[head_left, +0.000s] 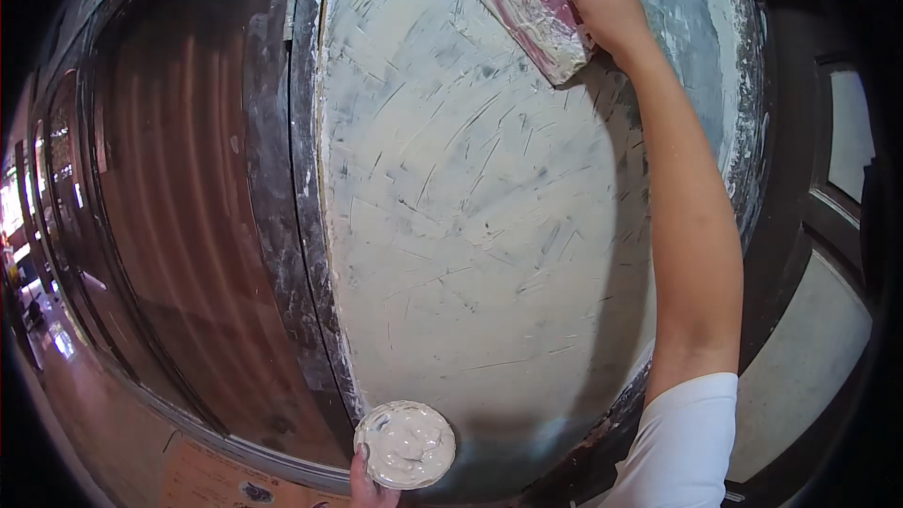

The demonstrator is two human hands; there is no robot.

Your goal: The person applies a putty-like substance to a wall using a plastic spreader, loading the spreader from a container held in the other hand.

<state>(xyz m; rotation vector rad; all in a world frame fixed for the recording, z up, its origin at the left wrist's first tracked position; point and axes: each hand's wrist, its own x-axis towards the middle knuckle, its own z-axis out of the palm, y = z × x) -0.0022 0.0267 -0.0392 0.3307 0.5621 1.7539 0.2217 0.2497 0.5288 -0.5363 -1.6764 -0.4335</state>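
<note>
My right hand (pixel 602 9) is closed around a reddish flat filler spreader (pixel 541 23), its face smeared with off-white paste. Its lower left edge lies at or close against the upper part of a wall panel (pixel 470 188). Cream filler coats most of that panel in streaks, with darker scratches showing through; bluish-grey surface shows at the top, the right side and the bottom. Low in the view, my left hand (pixel 372 487) grips the rim of a round tub (pixel 404 445) of wet, creamy filler. Only its thumb and some fingers show.
Left of the panel run a dark frame with a hinge (pixel 290 9) and a glazed door (pixel 179 179) with reddish-brown curtain folds behind it. A dark panelled door (pixel 809 226) stands at the right. Printed brown cardboard (pixel 221 480) lies on the floor at lower left.
</note>
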